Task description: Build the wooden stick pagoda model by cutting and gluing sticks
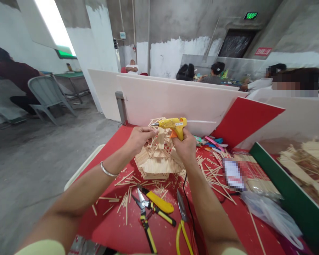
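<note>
In the middle of the frame the right hand [185, 145] is wrapped tight around the grip of a yellow glue gun [172, 124], its nozzle pointing toward the left of the frame. The left hand [139, 137], with a bracelet [107, 171] on its wrist, has its fingers pinched together on the top of a stick model [159, 159], right at the nozzle tip. The model stands on the red surface [111, 223], directly below and between both hands, with a broad layered base and a narrower upright frame above. Loose sticks [215, 177] lie scattered around it, thickest to its right. In front of it, toward the bottom of the frame, lie snips [145, 216], a yellow knife [159, 202] touching them, and yellow-handled pliers [182, 219] just to the right. A black cord [188, 209] runs down from the gun beside the right forearm. A clear bag [271, 212] sits at lower right, and a red board [244, 118] leans against the white partitions behind. Other people sit at work in the upper right, and another sits by a grey chair [49, 94] at upper left.
</note>
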Motion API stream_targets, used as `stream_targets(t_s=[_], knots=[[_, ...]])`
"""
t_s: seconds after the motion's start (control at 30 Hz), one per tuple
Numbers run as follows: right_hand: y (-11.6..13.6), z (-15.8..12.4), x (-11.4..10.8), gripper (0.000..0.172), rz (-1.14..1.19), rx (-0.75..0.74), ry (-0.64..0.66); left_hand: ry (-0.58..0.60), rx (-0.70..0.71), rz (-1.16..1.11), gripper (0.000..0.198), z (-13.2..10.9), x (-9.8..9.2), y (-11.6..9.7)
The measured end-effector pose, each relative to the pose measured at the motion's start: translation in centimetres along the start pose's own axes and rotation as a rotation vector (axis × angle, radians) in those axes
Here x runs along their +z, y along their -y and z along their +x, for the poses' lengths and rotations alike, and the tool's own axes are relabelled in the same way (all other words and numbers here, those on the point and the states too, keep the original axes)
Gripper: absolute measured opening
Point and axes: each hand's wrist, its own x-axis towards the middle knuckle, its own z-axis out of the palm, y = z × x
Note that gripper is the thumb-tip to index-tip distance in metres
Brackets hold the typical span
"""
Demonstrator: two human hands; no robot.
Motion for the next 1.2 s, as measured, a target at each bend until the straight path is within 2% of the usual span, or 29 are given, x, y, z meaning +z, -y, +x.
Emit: stream_targets(t_s=[0.17, 0.3, 0.37, 0.5, 0.53, 0.6, 0.67, 0.73, 0.87, 0.93, 1.07, 1.2], knots=[[-0.1, 0.0, 0.0, 0.021, -0.012, -0.008, -0.001, -0.008, -0.002, 0.046, 0.031, -0.2, 0.2, -0.2], [0.0, -0.1, -0.1, 0.019, -0.025, -0.014, -0.005, -0.080, 0.077, 0.092, 0.032, -1.3, 0.7, -0.4], [0.0, -0.1, -0.1, 0.020, -0.031, -0.011, -0.005, -0.156, 0.220, 0.171, 0.032, -2.3, 0.7, -0.1], [-0.2, 0.0, -0.1, 0.020, -0.047, -0.023, -0.004, -0.312, 0.699, 0.513, 0.025, -4.2, -0.3, 1.9], [-0.3, 0.0, -0.1, 0.019, -0.054, -0.026, -0.008, -0.317, 0.814, 0.613, 0.024, -4.5, -0.7, 2.6], [-0.3, 0.0, 0.0, 0.018, -0.061, -0.028, -0.017, -0.249, 1.000, 0.820, 0.024, -4.7, -1.3, 3.8], [-0.3, -0.1, 0.0, 0.017, -0.056, -0.028, -0.022, -0.186, 1.105, 0.970, 0.023, -4.6, -1.8, 4.5], [-0.2, -0.2, 0.0, 0.018, -0.050, -0.028, -0.021, -0.148, 1.134, 1.031, 0.022, -4.2, -2.0, 4.8], [-0.1, -0.2, 0.0, 0.019, -0.049, -0.026, -0.009, -0.026, 1.148, 1.003, 0.025, -3.4, -2.4, 4.8], [0.0, -0.2, 0.0, 0.019, -0.053, -0.029, -0.013, 0.012, 1.202, 1.022, 0.030, -3.2, -2.6, 4.8], [0.0, -0.2, 0.0, 0.017, -0.058, -0.036, -0.024, -0.019, 1.319, 1.076, 0.033, -3.2, -2.7, 4.6], [0.0, -0.2, 0.1, 0.016, -0.047, -0.040, -0.020, -0.032, 1.324, 1.091, 0.031, -3.1, -2.7, 4.5]])
